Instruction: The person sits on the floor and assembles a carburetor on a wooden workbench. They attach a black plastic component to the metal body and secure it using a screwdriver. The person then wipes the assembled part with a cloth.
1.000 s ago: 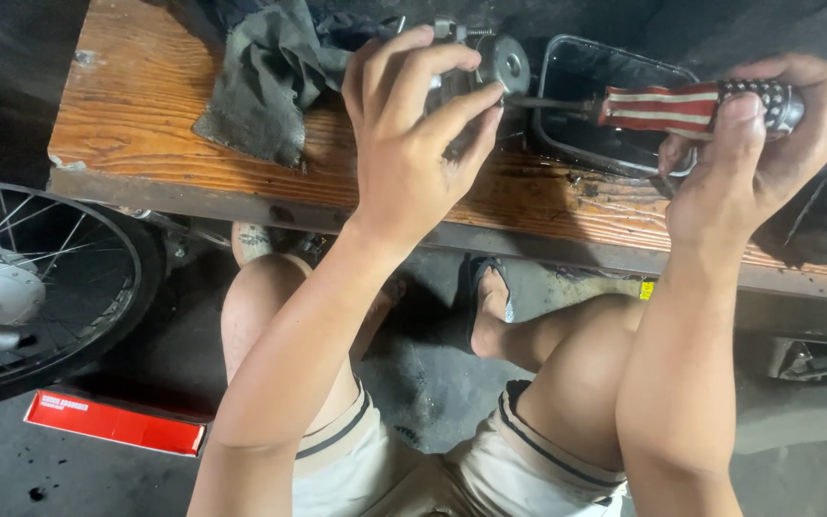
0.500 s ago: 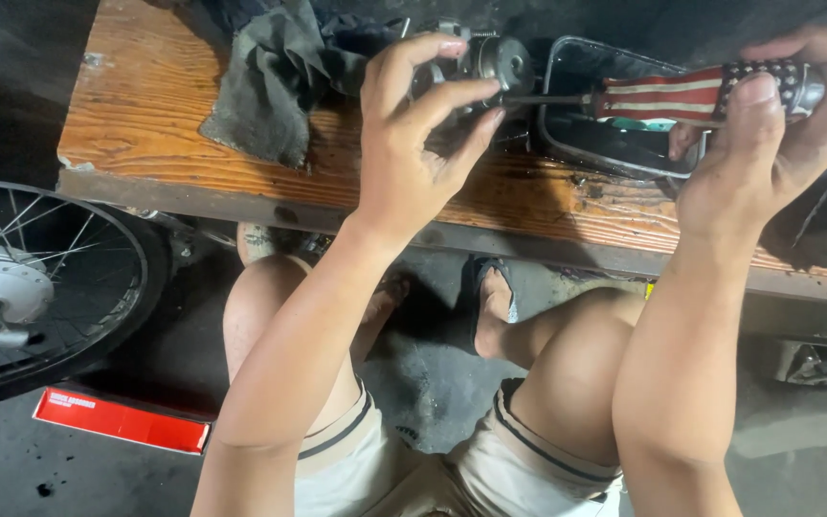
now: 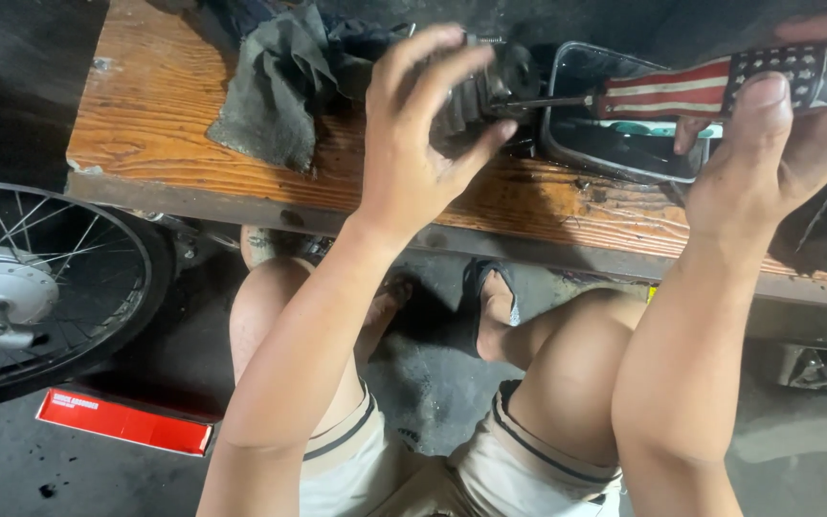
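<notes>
On the wooden bench [image 3: 174, 144], the left hand [image 3: 413, 144] is gripping a dark metal part [image 3: 490, 86], fingers curled around it; the right hand [image 3: 787, 134] is clasping a striped-handled screwdriver [image 3: 710, 86], tip meeting that part, beside the grey rag [image 3: 279, 86].

I sit at a worn wooden surface [image 3: 174, 144], its orange grain stained dark. Under me the concrete floor [image 3: 11, 479] is grey and oil-spotted. At nine o'clock stands a spoked wheel [image 3: 45, 287]; at seven o'clock a flat red box [image 3: 124, 421] lies on the floor. Light is dim.
</notes>
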